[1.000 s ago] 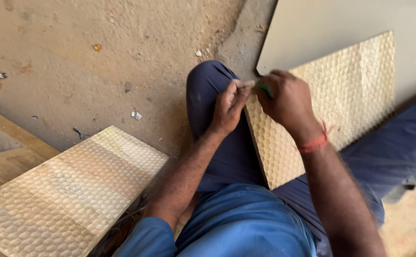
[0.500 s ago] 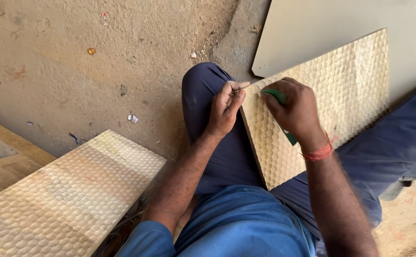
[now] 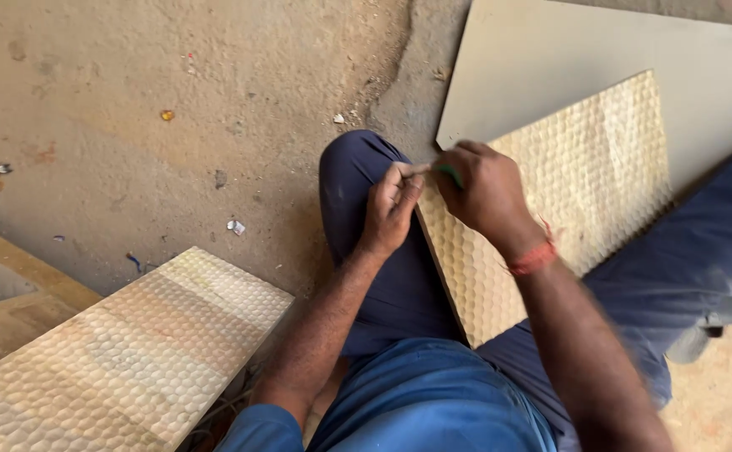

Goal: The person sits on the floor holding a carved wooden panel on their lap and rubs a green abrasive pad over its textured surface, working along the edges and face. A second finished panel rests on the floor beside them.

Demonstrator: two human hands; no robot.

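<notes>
On the left side of the floor, a second textured wooden panel (image 3: 123,351) is laid flat, well apart from both hands. Near the middle, the left hand (image 3: 391,209) is rested on the raised knee, its fingers curled and pressed against the top corner of the honeycomb-carved panel (image 3: 575,192). Just beside it, the right hand (image 3: 483,188) is closed around a small green object (image 3: 448,174), held at that same corner; what kind of object it is cannot be told. The carved panel is leaned across the lap, extending to the right of both hands, over a plain grey board (image 3: 600,59).
</notes>
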